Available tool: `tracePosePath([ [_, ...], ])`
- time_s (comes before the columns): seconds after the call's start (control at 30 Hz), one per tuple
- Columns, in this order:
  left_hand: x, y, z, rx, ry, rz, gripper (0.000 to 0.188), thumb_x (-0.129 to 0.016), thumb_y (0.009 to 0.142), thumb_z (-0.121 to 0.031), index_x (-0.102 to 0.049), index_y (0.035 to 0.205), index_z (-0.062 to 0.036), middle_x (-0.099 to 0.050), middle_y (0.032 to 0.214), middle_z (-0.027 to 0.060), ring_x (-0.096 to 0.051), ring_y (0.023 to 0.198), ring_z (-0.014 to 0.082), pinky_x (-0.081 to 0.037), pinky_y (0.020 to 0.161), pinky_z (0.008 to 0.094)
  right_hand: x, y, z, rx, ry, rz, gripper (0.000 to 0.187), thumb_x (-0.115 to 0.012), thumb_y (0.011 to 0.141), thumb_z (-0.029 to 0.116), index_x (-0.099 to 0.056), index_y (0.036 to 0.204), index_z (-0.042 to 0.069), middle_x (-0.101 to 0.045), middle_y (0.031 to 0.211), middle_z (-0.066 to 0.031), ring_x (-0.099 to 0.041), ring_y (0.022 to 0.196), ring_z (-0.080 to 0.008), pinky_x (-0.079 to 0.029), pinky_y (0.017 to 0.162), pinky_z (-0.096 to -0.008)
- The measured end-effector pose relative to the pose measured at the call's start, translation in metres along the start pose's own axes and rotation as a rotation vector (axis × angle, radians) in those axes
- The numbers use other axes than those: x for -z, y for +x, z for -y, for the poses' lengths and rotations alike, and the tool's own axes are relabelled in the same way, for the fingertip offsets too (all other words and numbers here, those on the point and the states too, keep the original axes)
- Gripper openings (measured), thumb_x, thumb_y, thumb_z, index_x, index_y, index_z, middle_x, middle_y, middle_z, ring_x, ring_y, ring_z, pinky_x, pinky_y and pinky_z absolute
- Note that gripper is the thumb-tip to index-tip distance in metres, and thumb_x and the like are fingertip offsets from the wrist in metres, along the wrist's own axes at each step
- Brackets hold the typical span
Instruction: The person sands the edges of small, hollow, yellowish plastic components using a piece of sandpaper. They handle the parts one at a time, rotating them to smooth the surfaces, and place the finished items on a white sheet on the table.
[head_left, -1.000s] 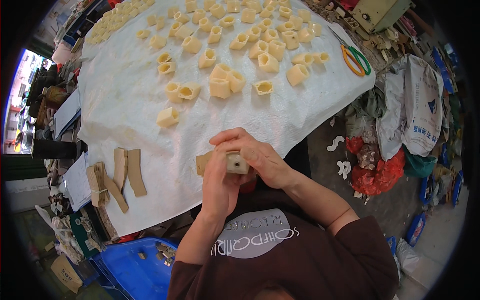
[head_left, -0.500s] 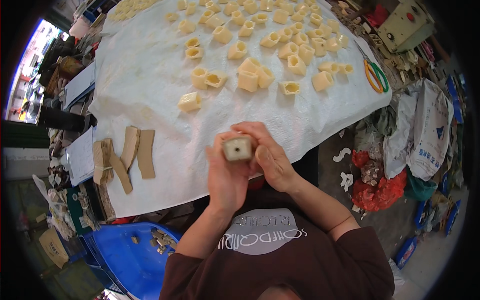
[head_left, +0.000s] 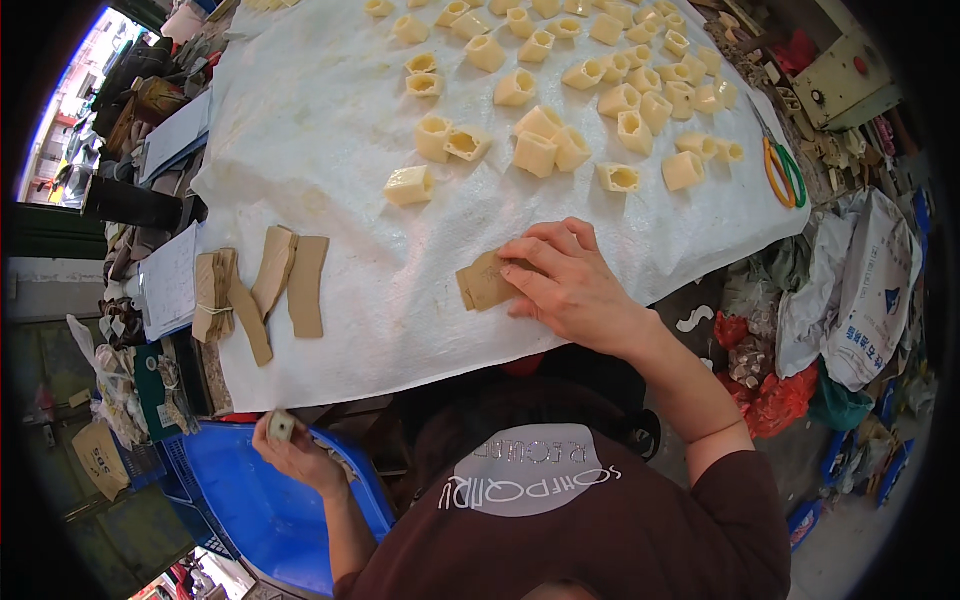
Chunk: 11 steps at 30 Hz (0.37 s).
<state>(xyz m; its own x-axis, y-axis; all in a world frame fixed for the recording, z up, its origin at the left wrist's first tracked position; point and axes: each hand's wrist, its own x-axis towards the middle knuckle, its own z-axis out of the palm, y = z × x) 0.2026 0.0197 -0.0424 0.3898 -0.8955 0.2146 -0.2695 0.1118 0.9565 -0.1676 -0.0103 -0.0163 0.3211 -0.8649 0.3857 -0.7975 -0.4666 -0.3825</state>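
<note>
My left hand [head_left: 302, 462] is over the edge of the blue tub, below the table's near edge. Its fingers are closed around a small pale block [head_left: 281, 426] with a dark hole in its end face. My right hand [head_left: 572, 288] is at the near middle of the table, fingers and thumb gripping one end of a flat tan piece [head_left: 482, 284]. That piece appears to be two layers, one over the other; its right end is hidden under my fingers. Farther off on the white sheet lie many hollow, pale yellow angular pieces [head_left: 535, 153].
Several curved tan strips [head_left: 307, 285], some tied in a bundle, lie at the table's left. The blue tub [head_left: 290, 530] stands below them. Scissors [head_left: 783, 172] with orange and green handles lie at the right edge. Bags [head_left: 865, 290] are on the floor at right.
Both hands were together around the block before my chest. My left hand has carried the block down left to the tub; my right has moved onto the tan piece. The view has shifted slightly.
</note>
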Motion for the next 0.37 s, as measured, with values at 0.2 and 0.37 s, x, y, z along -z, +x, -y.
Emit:
tracePosePath([
  [0.2,0.074,-0.046,0.082,0.032,0.814,-0.108,0.027,-0.046,0.088,-0.014,-0.044,0.108,0.0039,-0.049,0.105,0.0201,-0.050,0.091,0.0306,-0.039,0.082,0.0375,0.003,0.005,-0.001,0.074,-0.078,0.124,0.027,-0.066,0.065,0.013,-0.058,0.089,0.004,-0.052,0.099,-0.0062,-0.048,0.095,-0.0237,-0.040,0.079,-0.0328],
  [0.37,0.098,-0.073,0.120,0.120,0.944,-0.059,0.034,-0.054,0.082,-0.011,-0.043,0.110,0.0043,-0.046,0.112,0.0231,-0.045,0.103,0.0368,-0.034,0.089,0.0434,0.002,0.009,0.003,0.119,-0.176,0.120,0.018,-0.059,0.066,0.010,-0.057,0.081,0.001,-0.051,0.090,-0.0064,-0.047,0.087,-0.0224,-0.042,0.079,-0.0328],
])
